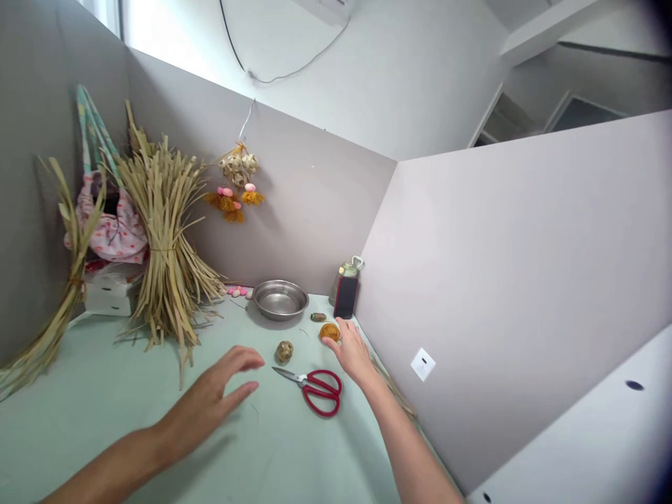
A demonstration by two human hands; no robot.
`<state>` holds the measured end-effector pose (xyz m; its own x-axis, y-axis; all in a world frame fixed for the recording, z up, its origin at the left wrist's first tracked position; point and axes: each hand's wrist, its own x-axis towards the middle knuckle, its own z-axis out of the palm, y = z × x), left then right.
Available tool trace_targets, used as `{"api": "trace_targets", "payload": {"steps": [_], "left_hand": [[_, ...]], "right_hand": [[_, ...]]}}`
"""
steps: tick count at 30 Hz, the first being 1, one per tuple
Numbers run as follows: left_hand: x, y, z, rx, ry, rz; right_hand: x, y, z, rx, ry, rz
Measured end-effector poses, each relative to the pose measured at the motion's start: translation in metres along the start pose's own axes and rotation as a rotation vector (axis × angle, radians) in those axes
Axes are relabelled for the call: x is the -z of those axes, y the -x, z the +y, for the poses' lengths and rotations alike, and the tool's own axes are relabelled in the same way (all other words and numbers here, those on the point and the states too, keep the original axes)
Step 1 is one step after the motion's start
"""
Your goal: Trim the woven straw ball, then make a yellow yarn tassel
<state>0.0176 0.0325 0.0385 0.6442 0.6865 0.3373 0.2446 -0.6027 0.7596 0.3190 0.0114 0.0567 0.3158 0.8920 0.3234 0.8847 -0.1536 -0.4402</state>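
Right hand (353, 353) open, fingertips touching orange thread spool (329, 331) near partition corner of pale green counter (105, 392). Left hand (218, 395) open, fingers spread, hovering over counter, near small woven ball (284, 351). Red-handled scissors (315, 387) flat between hands. Round steel bowl (280, 299) behind; dark flask (346, 288) in corner. Dried straw bundle (165, 238) leans on left wall.

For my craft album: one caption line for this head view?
Right hand reaches an orange spool; open left hand hovers near red scissors on the green table.
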Motion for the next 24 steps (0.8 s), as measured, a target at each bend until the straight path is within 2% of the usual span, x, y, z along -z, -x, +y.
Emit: {"api": "trace_targets", "payload": {"steps": [3, 5, 8, 11, 13, 16, 19, 22, 24], "left_hand": [[-0.016, 0.014, -0.002, 0.119, 0.173, -0.089], [-0.023, 0.019, -0.008, 0.167, 0.209, -0.144], [-0.025, 0.013, -0.019, 0.195, 0.231, -0.156], [-0.026, -0.012, -0.030, 0.211, 0.181, -0.132], [-0.030, -0.036, -0.039, 0.211, 0.047, -0.038], [-0.043, -0.071, -0.052, 0.200, 0.012, 0.027], [-0.059, -0.099, -0.059, 0.163, 0.036, 0.021], [-0.068, -0.115, -0.062, 0.128, 0.090, 0.050], [-0.068, -0.117, -0.061, 0.116, 0.136, 0.098]], "right_hand": [[-0.029, -0.034, 0.012, -0.149, -0.048, 0.028], [-0.041, -0.041, 0.020, -0.202, -0.118, 0.012], [-0.044, -0.037, 0.024, -0.226, -0.264, -0.025], [-0.039, -0.027, 0.018, -0.212, -0.484, -0.131], [-0.038, -0.016, 0.009, -0.196, -0.628, -0.212], [-0.038, 0.006, -0.008, -0.178, -0.767, -0.278], [-0.038, 0.029, -0.021, -0.182, -0.940, -0.353], [-0.034, 0.046, -0.028, -0.162, -1.081, -0.431], [-0.033, 0.052, -0.029, -0.116, -1.069, -0.454]]}}
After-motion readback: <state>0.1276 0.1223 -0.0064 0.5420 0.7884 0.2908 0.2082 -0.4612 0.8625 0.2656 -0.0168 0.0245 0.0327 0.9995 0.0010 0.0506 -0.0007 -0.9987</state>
